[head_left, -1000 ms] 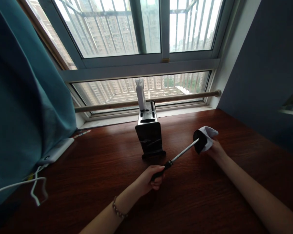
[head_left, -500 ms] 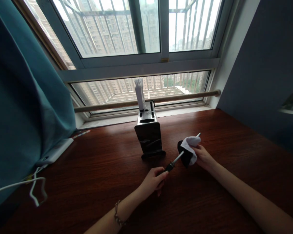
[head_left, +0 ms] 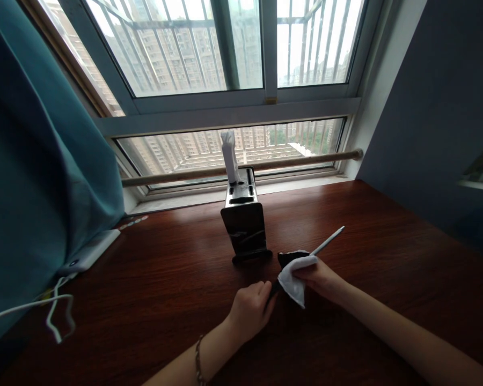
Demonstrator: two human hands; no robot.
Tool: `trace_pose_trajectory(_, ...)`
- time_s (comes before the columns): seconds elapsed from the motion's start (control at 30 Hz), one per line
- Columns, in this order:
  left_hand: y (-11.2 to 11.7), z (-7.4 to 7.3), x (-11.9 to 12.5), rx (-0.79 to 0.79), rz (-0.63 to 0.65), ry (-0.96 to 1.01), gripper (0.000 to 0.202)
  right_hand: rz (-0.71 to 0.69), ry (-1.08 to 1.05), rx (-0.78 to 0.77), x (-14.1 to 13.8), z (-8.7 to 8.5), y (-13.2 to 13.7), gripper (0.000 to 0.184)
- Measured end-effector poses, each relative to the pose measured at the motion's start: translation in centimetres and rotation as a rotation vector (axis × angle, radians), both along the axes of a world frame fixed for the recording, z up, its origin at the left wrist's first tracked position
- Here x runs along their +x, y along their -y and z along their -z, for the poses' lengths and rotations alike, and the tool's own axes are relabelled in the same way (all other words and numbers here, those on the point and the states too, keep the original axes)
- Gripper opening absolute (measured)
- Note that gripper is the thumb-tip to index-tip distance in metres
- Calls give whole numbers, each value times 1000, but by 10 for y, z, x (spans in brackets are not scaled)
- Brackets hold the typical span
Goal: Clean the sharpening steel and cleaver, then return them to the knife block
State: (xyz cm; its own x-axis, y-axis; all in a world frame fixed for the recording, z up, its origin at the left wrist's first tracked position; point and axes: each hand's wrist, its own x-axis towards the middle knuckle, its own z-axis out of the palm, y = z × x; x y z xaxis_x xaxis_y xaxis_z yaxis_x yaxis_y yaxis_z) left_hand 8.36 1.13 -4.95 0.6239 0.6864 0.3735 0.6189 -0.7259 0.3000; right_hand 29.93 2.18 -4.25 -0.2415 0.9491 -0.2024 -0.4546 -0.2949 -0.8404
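My left hand (head_left: 249, 308) is closed round the dark handle of a sharpening steel (head_left: 328, 240), whose pale rod points up and to the right above the table. My right hand (head_left: 320, 277) pinches a black-and-white cloth (head_left: 292, 279) wrapped round the rod close to the handle. Just behind both hands stands a dark knife block (head_left: 244, 225) with a white-handled tool (head_left: 229, 156) sticking up from it.
The dark wooden table (head_left: 145, 284) runs up to a window sill with a wooden rail (head_left: 298, 161). A teal curtain (head_left: 36, 161) hangs at the left, with a white power strip (head_left: 90, 251) and white cable (head_left: 52, 311) beneath it. A grey wall (head_left: 438, 107) closes the right side.
My right hand slid the cloth down the rod from its tip to the handle end, so most of the rod now shows bare. My left hand kept its grip and drew slightly nearer.
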Motion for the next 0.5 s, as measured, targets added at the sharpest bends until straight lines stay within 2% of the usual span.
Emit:
trace_pose_trajectory(0.1,-5,-1,-4,140,22,-81,22,3,-19,-42,-1,0,2,29)
trace_pose_trajectory(0.23,-5,-1,-4,95,39,-103,25,22,-5,-67,-2,0,3,28)
trace_pose_trajectory(0.37,-5,-2,0,-120,18,-26,25,18,-20,-10,-2,1,0,27)
trace_pose_trajectory(0.5,-9,-9,7,-498,-51,144,31,95,-44,18,6,0,-11,28)
